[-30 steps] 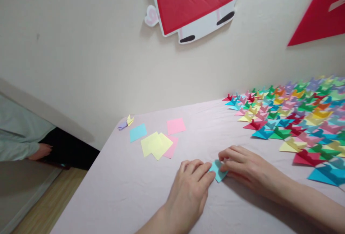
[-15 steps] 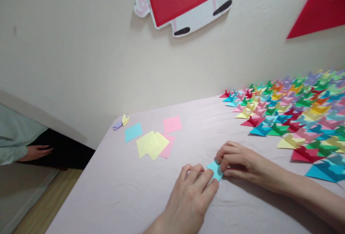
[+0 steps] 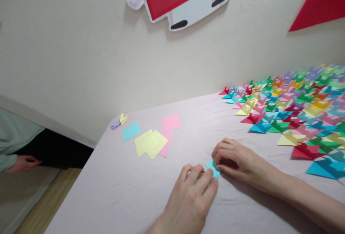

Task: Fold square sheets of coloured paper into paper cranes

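Note:
A small folded piece of light-blue origami paper [image 3: 212,167] lies on the cloth-covered table between my hands. My left hand [image 3: 192,194] holds its near left side down, thumb and fingertips on the paper. At the upper right edge, my right hand [image 3: 238,160] pinches the paper with bent fingers; the thumb and fingertips cover part of it. To the far left of my hands lie flat square sheets: a blue sheet [image 3: 131,131], overlapping yellow sheets [image 3: 151,143], a pink sheet [image 3: 171,122] and another pink sheet [image 3: 166,146] partly under the yellow.
Rows of colourful folded paper cranes [image 3: 293,119] fill the right of the table [image 3: 113,191]. Two small folded pieces, one purple [image 3: 115,124] and one yellow [image 3: 123,118], sit at the far left corner. A wall stands behind. Another person's hand [image 3: 24,163] shows beyond the left edge.
My right hand has shifted slightly left and up over the light-blue paper, covering more of it. My left hand stays nearly in place. The other person's hand has moved left.

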Available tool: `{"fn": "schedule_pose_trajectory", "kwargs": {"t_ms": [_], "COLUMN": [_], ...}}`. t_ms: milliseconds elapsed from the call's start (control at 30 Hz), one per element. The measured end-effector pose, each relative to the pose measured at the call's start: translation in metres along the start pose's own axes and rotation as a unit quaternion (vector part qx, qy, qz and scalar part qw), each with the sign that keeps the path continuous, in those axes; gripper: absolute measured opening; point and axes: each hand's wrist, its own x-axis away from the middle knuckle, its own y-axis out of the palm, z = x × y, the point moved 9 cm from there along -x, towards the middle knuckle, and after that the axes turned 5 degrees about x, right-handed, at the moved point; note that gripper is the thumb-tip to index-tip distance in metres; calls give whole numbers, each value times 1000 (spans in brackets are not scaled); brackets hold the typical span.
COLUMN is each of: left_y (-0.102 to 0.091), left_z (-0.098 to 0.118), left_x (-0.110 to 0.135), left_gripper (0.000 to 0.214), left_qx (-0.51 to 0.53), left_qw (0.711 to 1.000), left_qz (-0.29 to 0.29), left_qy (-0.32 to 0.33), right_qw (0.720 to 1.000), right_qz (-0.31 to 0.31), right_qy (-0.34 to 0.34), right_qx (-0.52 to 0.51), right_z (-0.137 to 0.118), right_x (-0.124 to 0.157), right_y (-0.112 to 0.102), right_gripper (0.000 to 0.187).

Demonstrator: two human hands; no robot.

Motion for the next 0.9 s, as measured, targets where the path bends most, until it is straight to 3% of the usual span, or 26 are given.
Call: {"fn": "schedule_pose_trajectory", "kwargs": {"t_ms": [567, 900], "left_y": [9, 8], "left_z": [-1, -2], "left_x": [-4, -5], "left_gripper": [28, 26], "left_qx": [26, 30], "left_qw": [999, 999], "left_qz": [-28, -11], "left_qy": [-23, -34], "right_qw": [1000, 1000], "right_qz": [5, 12], "right_qy": [6, 24], "right_qx": [2, -13], "right_z": [-2, 0], "right_x": [-1, 4], "right_y": [-1, 2], "right_gripper": [15, 16]}}
